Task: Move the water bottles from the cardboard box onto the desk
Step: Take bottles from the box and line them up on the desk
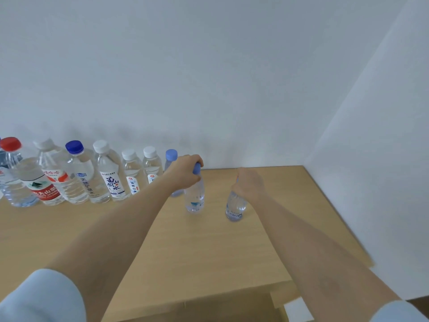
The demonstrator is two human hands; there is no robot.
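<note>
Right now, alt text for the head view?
The left hand and right hand each grip the top of a water bottle, left bottle and right bottle, upright on the wooden desk. A row of bottles lines the wall at left.

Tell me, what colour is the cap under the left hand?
Light blue; the cap peeks out beneath the left hand in the head view.
</note>
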